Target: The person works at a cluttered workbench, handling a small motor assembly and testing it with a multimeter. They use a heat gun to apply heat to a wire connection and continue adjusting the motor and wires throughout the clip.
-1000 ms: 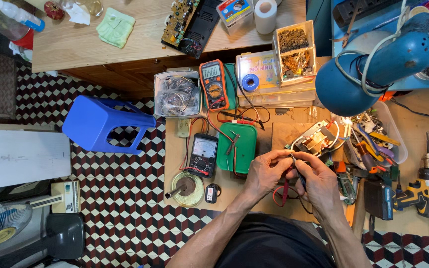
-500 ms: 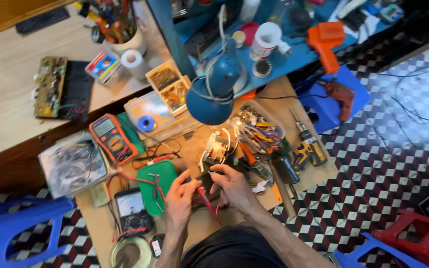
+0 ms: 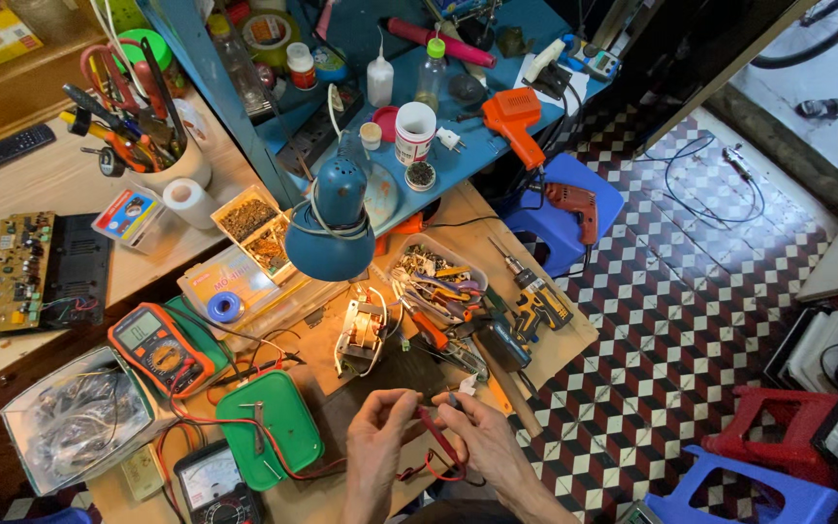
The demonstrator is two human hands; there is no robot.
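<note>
Head view: both hands meet low over the bench
Left hand [image 3: 375, 442]: fingers pinched on a thin wire end
Right hand [image 3: 482, 437]: closed around red probe [image 3: 435, 435]
Transformer [image 3: 361, 335]: just beyond the grip
Green tray [image 3: 269, 432]: left of it

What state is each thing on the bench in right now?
Left hand: pinching a red probe.
Right hand: holding the probe's other side, red lead looped beneath.
Desk lamp: head tilted down over the bench.
Orange multimeter: lying face up, leads attached.
Green tray: open, holding a few small parts.
Cordless drill: lying on its side.
</note>
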